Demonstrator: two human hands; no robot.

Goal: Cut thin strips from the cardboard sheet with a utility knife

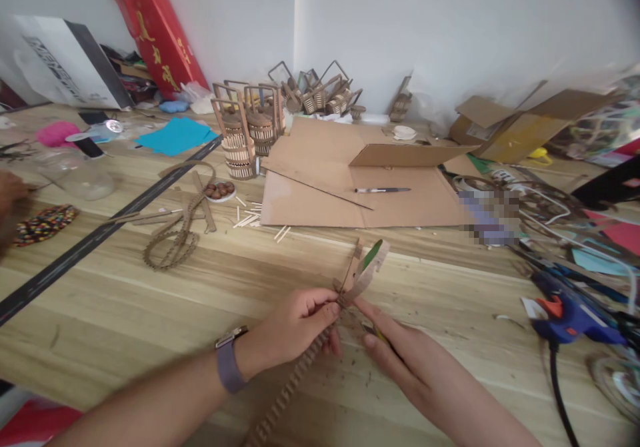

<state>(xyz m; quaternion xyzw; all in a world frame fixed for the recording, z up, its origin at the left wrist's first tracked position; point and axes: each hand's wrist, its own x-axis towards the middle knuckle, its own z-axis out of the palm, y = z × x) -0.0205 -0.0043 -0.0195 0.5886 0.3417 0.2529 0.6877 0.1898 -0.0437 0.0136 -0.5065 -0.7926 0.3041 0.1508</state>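
Observation:
My left hand (305, 320), with a watch on its wrist, pinches a brown notched cardboard strip (287, 390). That strip runs down toward the bottom edge, blurred. Above my fingers, flat brown strip ends (356, 267) stick up, one with a green patch (373, 254). My right hand (400, 354) is closed around a slim black and yellow tool (373, 330), mostly hidden in the palm. Its forefinger reaches the strip beside my left thumb. Small dark scraps lie on the table below both hands.
Ahead lies a cardboard sheet (315, 197) with a pen (383, 190). Small woven baskets (239, 144) stand behind it. Coiled notched strips (173, 250) and a dish of brown nuts (220, 191) are left. A blue glue gun (570, 314) lies right. Another person's hand (13, 190) shows far left.

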